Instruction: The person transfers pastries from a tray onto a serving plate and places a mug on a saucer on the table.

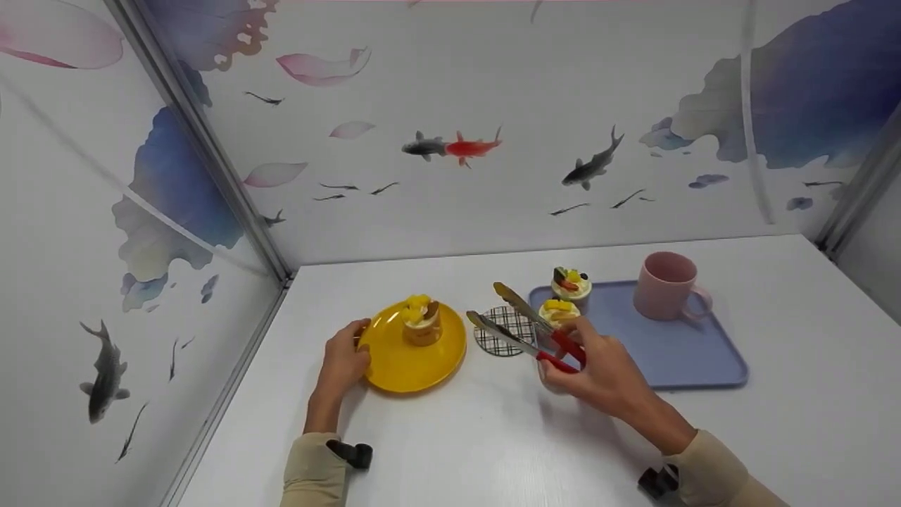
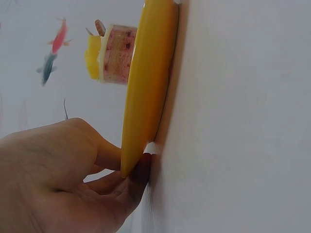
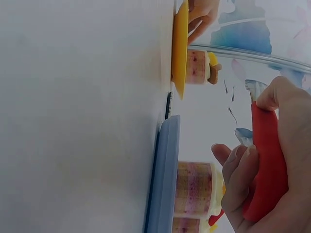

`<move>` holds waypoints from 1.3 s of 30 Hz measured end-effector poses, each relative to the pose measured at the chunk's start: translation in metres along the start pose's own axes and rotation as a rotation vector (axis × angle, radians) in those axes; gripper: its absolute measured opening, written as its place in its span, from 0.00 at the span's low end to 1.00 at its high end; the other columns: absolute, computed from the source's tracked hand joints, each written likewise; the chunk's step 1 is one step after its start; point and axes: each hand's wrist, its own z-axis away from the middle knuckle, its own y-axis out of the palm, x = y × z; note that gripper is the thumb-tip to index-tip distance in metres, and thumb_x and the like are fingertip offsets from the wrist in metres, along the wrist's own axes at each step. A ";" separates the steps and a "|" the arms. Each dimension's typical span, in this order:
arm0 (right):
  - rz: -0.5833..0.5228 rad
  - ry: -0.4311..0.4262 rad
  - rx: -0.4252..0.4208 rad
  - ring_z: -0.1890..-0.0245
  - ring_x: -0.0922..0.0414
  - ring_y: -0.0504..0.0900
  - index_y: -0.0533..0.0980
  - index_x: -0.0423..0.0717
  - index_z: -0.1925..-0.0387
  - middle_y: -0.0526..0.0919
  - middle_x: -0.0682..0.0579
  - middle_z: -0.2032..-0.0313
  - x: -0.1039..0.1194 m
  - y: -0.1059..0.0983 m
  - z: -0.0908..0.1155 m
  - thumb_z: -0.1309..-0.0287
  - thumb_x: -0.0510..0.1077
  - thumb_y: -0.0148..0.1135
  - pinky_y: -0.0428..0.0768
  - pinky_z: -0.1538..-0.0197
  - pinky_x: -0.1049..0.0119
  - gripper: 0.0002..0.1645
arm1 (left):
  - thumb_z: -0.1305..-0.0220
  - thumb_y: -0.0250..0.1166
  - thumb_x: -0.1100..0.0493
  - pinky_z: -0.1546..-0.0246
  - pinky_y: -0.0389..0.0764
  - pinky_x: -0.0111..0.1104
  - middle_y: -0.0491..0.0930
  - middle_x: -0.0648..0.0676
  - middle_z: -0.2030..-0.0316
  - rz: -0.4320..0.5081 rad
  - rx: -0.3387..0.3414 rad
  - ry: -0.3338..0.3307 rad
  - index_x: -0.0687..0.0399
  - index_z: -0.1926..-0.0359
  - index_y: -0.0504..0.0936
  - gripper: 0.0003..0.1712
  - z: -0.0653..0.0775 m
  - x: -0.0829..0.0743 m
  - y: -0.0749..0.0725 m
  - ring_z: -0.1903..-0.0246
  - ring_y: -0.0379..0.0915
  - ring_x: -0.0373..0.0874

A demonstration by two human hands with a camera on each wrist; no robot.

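Observation:
My left hand point(image 1: 343, 360) pinches the left rim of a yellow plate point(image 1: 405, 370), thumb above and fingers beneath, as the left wrist view shows. On the plate stands a small dessert cup point(image 1: 422, 327) topped with yellow fruit pieces and a brown bit. My right hand point(image 1: 598, 366) grips red-handled metal tongs point(image 1: 517, 320) above the table, their tips apart with nothing between them. Below and behind the tongs, two more dessert cups stand on the left part of a blue tray point(image 1: 676, 352): a fruit-topped cup point(image 1: 571, 285) and a yellow-topped cup point(image 1: 556, 310), partly hidden by the hand.
A pink mug point(image 1: 665, 285) stands at the tray's back right. A round checked coaster point(image 1: 500, 341) lies between plate and tray, partly under the tongs in view. A white table point(image 1: 450, 451) carries everything, with printed wall panels point(image 1: 450, 204) behind and at the sides.

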 end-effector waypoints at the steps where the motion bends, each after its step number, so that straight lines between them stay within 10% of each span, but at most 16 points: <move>1: 0.004 0.001 -0.001 0.55 0.47 0.88 0.73 0.51 0.39 0.92 0.46 0.49 0.000 -0.001 0.000 0.43 0.55 0.80 0.92 0.56 0.55 0.36 | 0.26 0.57 0.74 0.25 0.77 0.51 0.75 0.65 0.27 0.000 -0.001 0.004 0.59 0.21 0.70 0.35 0.000 0.000 0.000 0.31 0.76 0.58; 39: 0.079 -0.013 -0.101 0.68 0.50 0.83 0.77 0.48 0.42 0.88 0.48 0.63 -0.042 -0.035 0.005 0.50 0.69 0.83 0.83 0.68 0.72 0.44 | 0.26 0.57 0.75 0.24 0.76 0.52 0.76 0.65 0.27 -0.003 -0.010 0.022 0.60 0.22 0.71 0.34 -0.002 0.001 0.000 0.30 0.76 0.60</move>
